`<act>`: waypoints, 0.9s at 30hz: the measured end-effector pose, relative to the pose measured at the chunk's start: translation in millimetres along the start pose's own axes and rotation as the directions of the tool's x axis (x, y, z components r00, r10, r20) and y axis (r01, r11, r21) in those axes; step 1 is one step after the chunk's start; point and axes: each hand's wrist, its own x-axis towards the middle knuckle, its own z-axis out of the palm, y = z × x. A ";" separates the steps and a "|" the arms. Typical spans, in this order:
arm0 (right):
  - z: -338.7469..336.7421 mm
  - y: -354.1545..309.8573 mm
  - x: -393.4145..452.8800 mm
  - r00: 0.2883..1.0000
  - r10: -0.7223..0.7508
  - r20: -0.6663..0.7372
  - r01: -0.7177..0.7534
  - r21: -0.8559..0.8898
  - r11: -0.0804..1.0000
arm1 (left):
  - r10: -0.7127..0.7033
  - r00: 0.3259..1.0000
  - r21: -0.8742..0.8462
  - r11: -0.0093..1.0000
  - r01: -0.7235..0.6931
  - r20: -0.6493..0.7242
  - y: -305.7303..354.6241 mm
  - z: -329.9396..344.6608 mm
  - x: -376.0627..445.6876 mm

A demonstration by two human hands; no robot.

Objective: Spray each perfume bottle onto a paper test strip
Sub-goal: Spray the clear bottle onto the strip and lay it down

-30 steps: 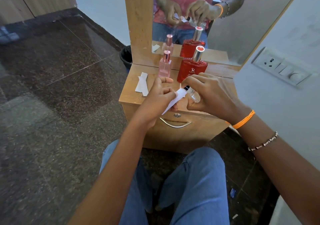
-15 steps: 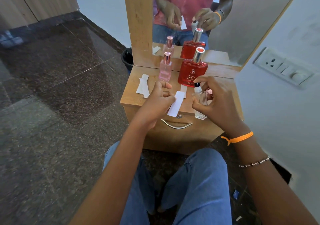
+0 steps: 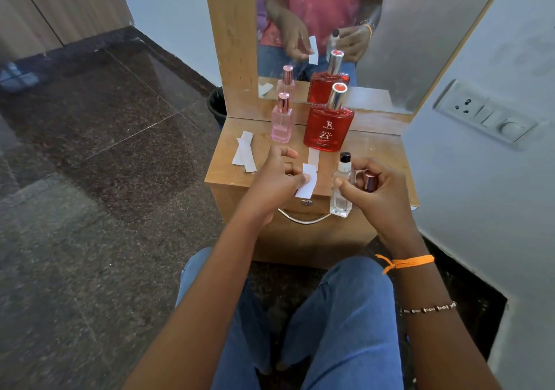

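A paper test strip [image 3: 307, 184] was pinched in the left hand [image 3: 277, 176], beside the uncapped clear perfume bottle [image 3: 341, 190] gripped upright by the right hand [image 3: 371, 190], presumably for spraying.

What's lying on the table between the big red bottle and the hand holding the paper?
A lone paper strip lies flat between the red bottle and the left hand, in the head view.

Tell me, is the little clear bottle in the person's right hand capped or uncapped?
Uncapped. The clear bottle shows its bare black nozzle, and the right hand holds the rose-gold cap beside it.
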 end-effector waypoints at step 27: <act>-21.5 -0.1 15.0 0.875 0.472 0.108 -0.482 0.286 0.828 | -0.068 0.990 -0.017 0.997 0.071 0.123 0.4 26.1 1.9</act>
